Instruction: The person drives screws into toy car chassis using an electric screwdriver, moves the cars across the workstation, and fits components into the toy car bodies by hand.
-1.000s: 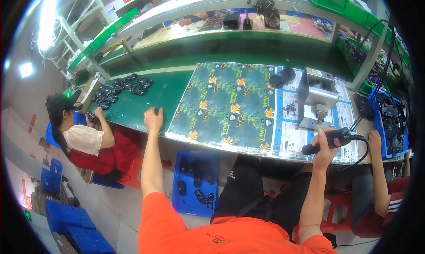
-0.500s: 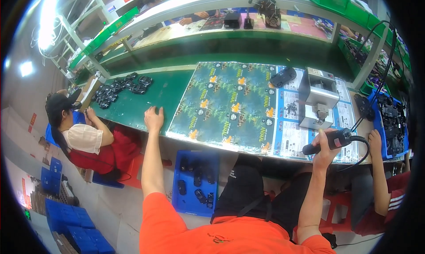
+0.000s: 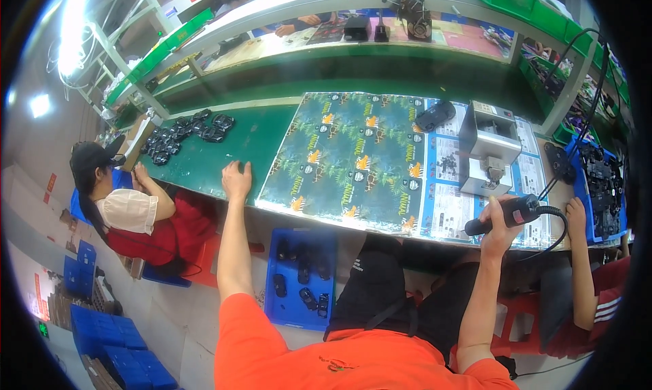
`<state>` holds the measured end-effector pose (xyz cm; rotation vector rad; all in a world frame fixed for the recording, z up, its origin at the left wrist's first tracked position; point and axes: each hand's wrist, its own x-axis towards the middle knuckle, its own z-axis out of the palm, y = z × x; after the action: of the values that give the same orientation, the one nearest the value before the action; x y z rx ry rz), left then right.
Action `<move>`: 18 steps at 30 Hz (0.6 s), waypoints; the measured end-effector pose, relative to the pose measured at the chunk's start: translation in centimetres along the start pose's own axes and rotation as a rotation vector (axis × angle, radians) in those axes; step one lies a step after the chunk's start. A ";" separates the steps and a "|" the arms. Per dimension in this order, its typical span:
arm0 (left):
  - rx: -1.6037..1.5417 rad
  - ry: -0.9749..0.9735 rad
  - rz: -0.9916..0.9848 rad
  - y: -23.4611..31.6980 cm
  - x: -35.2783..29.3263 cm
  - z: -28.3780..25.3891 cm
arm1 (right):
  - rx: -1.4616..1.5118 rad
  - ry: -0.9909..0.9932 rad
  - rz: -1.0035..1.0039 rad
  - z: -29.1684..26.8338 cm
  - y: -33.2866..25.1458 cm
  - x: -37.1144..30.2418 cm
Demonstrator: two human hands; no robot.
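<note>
My left hand [image 3: 236, 181] rests on the front edge of the green tabletop [image 3: 261, 135], its fingers stretched out and nothing in them. My right hand [image 3: 501, 228] is closed round a black electric screwdriver [image 3: 519, 212], a thick cylinder held nearly level over the table's front edge. A black cable curls from the tool's right end. Just beyond that hand stands a grey-and-white metal machine [image 3: 490, 145]. One black toy car body [image 3: 435, 116] lies to the machine's left on the patterned sheet [image 3: 353, 159]. Several glossy black car bodies [image 3: 161, 145] are heaped at the far left.
Below the table, a blue crate [image 3: 288, 308] holds several black toy cars. Another blue crate [image 3: 621, 228] full of dark parts sits at the right end. Co-workers sit at left [image 3: 129, 210] and right [image 3: 577, 268]. A metal shelf [image 3: 326, 30] spans the back; cables hang at right.
</note>
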<state>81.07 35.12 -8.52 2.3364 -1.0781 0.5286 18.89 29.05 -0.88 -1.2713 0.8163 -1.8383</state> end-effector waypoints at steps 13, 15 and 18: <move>0.043 -0.025 -0.002 -0.6 -0.1 -0.3 | 0.073 0.047 0.046 0.1 -0.5 -0.3; 0.011 -0.038 -0.028 -0.6 -0.2 -0.6 | 0.083 0.022 0.026 0.1 -0.2 -0.2; 0.007 -0.032 0.007 0.4 0.2 0.1 | 0.067 0.040 0.020 -0.3 -0.6 0.0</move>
<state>80.90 34.70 -8.36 2.3554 -1.1008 0.5003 18.52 29.42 -0.47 -1.1836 0.7794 -1.8651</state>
